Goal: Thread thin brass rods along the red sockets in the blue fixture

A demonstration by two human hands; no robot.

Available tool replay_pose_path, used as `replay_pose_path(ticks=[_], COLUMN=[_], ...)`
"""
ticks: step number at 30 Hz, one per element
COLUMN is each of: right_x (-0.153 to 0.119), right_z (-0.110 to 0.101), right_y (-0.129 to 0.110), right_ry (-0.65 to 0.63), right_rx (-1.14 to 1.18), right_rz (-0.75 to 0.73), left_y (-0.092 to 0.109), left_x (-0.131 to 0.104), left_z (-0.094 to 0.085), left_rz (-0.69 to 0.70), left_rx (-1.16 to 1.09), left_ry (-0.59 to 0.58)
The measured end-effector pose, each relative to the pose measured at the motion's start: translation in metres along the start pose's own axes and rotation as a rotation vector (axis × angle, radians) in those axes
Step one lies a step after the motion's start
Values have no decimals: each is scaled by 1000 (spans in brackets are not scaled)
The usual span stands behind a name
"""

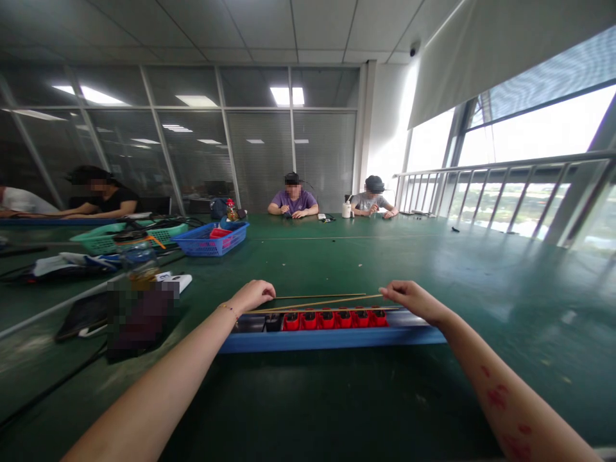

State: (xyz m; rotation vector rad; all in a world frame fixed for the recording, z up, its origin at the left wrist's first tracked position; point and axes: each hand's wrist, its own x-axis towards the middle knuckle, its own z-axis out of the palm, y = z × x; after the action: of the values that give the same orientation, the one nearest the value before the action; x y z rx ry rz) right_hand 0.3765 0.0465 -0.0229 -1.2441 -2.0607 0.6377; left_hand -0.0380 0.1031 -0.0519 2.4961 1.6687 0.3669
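Note:
A long blue tray [332,340] lies crosswise on the table before me. In it stands a row of several small red containers [327,319] with dark contents, and a black container [274,322] at their left. My left hand [253,296] is closed at the tray's far left side, its fingertips on the end of a thin wooden stick [320,296]. At the right, my right hand [404,298] pinches the tip of a slanting wooden stick [332,301]. Another thin stick [356,308] runs along the tray's far edge behind the red containers.
Left of me lie a dark pouch [142,321], a phone [84,316] and a jar [139,256]. Beyond them are a blue basket [212,244] and a green basket [96,240]. Several people sit around the green table [308,398], two across from me.

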Motion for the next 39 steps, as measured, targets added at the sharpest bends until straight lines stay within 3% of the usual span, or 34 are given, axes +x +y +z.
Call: replay_pose_path(ticks=[5,10,16,23,27,30,32,35,39], right_x=[5,6,11,42,62,73,79,82,79], right_z=[-9,-21,-11,8,20,29,33,38,39], right_y=[17,44,56,45,40,39,40,44,49], right_ry=[301,386,271,39,-117,-168,-182,-198,-191], right_rx=[78,71,-197,-511,-656,-722,-708,-650,-572], right_rz=[60,110,155,40,7,-30,-64,-89,-103], left_y=[1,3,6,9,14,20,25,37,57], left_x=[0,-1,-2,-4,-8,-17,-28,-51,-77], left_z=[0,-1,-2,-3,-15,-34,-49,-70,-81], left_rz=[-1,1,-12,-36,-30,-12,10,38,34], left_rx=[-3,4,6,-22,-46,-69,-81,-99,-71], left_ry=[-1,7,39,138,246,287,270,124,-72])
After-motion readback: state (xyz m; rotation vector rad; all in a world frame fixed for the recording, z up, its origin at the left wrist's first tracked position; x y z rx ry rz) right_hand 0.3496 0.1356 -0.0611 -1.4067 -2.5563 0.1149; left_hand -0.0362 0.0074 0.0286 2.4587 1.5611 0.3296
